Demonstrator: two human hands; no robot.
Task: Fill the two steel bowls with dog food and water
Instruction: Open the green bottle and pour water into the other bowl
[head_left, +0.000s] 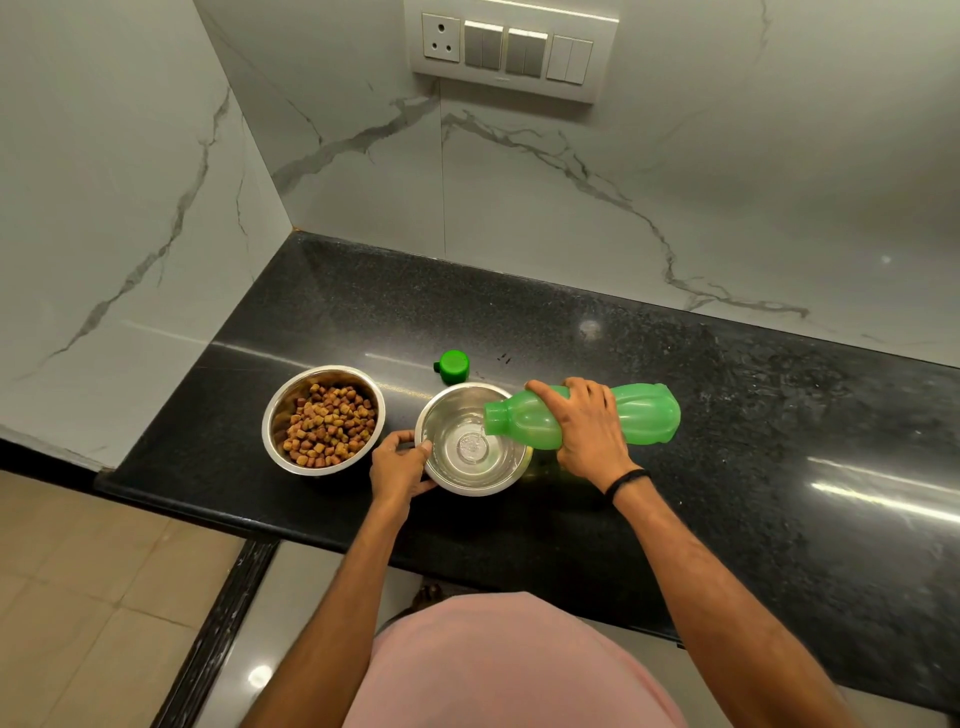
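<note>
Two steel bowls stand side by side on the black counter (675, 415). The left bowl (280, 410) holds brown dog food kibble (330, 432). The right bowl (498, 475) has a little water (470, 446) pooled at its bottom. My right hand (589, 428) grips a green plastic bottle (647, 413), tipped on its side with its open neck over the right bowl's rim, and water runs from it. My left hand (400, 465) holds the right bowl's left rim, thumb over the edge.
The bottle's green cap (453, 367) lies on the counter just behind the bowls. Marble walls close the corner at left and back, with a switch panel (511, 49) high on the back wall. The counter's front edge runs near my body.
</note>
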